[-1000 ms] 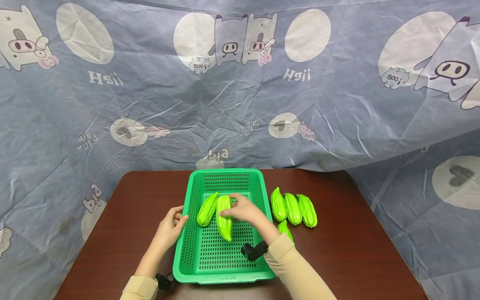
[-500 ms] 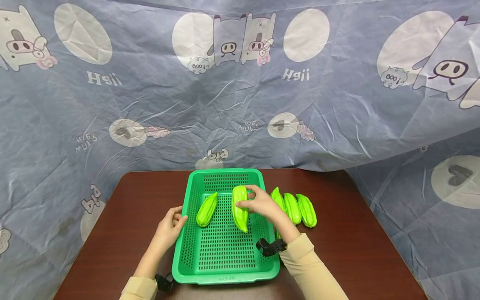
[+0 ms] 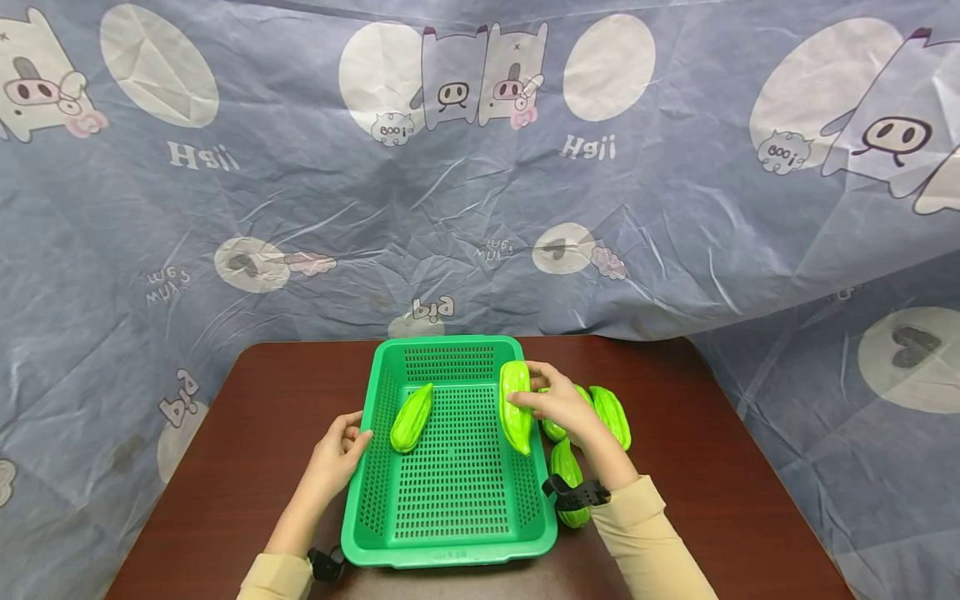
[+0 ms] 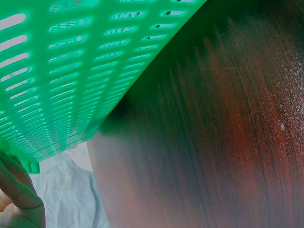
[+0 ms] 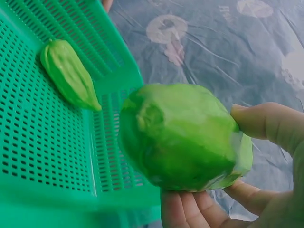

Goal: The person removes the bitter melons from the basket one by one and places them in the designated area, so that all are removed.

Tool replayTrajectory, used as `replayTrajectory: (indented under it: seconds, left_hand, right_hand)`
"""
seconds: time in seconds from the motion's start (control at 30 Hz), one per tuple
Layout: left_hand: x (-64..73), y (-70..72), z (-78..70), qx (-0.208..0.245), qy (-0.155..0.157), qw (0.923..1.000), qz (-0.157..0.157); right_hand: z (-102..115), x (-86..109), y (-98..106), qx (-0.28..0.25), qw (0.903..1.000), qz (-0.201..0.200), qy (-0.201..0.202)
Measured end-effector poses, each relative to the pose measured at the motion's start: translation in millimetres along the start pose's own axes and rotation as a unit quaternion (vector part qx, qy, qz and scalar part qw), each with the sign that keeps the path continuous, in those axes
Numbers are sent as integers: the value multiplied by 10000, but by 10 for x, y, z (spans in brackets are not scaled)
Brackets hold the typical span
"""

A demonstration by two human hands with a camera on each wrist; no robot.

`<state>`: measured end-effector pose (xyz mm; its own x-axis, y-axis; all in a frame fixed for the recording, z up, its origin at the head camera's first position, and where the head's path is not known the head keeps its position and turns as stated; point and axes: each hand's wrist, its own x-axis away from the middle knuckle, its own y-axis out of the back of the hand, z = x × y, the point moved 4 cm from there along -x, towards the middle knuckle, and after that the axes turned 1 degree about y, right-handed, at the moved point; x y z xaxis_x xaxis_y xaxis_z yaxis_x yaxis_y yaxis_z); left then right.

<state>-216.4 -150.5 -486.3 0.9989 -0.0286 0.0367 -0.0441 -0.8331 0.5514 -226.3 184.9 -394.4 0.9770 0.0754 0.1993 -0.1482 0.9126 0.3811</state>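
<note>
A long green vegetable [image 3: 514, 408], pale and ridged, is right of centre in the head view, in front of the right wall of the basket [image 3: 450, 554], its narrow end pointing toward the bottom of the frame. The right hand [image 3: 558, 404] grips it from the right, and in the right wrist view its thumb presses one side while the other fingers curl against the opposite side. A second vegetable [image 3: 412, 419] lies inside the green basket, left of centre, slanting with its thin tip toward the top of the frame. The left hand [image 3: 339, 450] holds the basket's left rim, fingers bent. Just beyond the right rim, a near vegetable [image 3: 566, 471] rests on the brown table [image 3: 690, 508], partly covered by a black strap [image 3: 577, 494] on the right wrist. Above it in the frame are more green vegetables partly hidden by the right hand, and a far-right vegetable [image 3: 611, 417] beside them. Cream sleeves [image 3: 652, 533] come in from the bottom edge. Behind everything hangs a creased grey-blue cloth [image 3: 375, 200] printed with cartoon pigs and pale ovals.
</note>
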Motion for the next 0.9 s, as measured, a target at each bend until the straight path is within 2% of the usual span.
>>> replayTrajectory:
  seconds: [0.43,0.9]
  left_hand:
    - [-7,18,3,-25,-13,10000,-31]
    - [-4,2,12,30,-1,10000,6]
  right_hand:
    - [-227,109,354,112,9997,-215,-64]
    - [-605,219,570,222,9987,-299,-354]
